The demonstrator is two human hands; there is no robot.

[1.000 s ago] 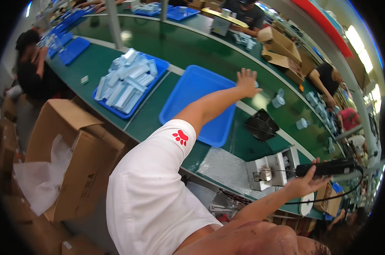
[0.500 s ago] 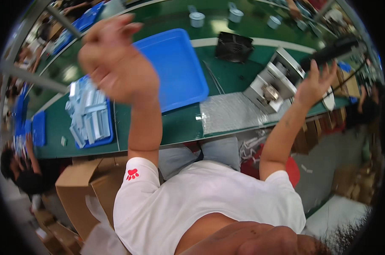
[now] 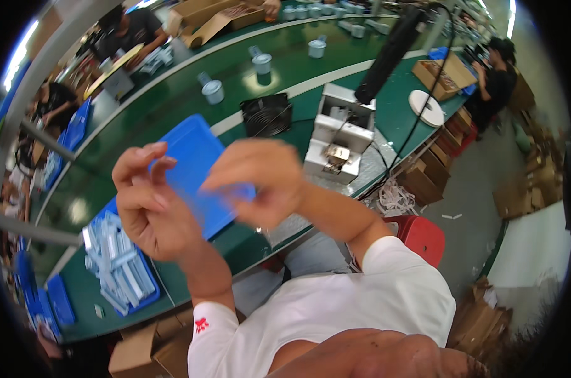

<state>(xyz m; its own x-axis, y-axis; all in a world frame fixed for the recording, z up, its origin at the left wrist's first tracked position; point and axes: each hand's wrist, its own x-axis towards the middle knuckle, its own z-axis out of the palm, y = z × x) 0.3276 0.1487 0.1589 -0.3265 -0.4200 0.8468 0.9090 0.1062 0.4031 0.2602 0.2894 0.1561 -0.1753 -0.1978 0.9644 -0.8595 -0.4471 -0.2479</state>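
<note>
My left hand (image 3: 152,205) is raised above the bench with its fingers loosely bent and apart, and no object shows in it. Close to its right, my right hand (image 3: 263,179) is smeared by motion, so its fingers cannot be made out. Both hands hover over a shallow blue tray (image 3: 194,142), partly covering it. Left of them lies another blue tray (image 3: 148,291) heaped with light blue, bar-shaped plastic parts (image 3: 115,258). A grey metal fixture (image 3: 339,135) stands to the right of my hands, with a black cylindrical tool (image 3: 392,53) slanting above it.
A black fan (image 3: 266,115) stands behind the tray. Pale blue handled cups (image 3: 213,91) sit on the green conveyor (image 3: 172,101). Farther right are a white disc (image 3: 426,108) and an open carton (image 3: 443,75). A red stool (image 3: 424,241) is at my right; co-workers sit beyond.
My right hand has come away from beside the black tool and in toward my left hand. The left hand is lower in the picture. The whole view has turned and shifted.
</note>
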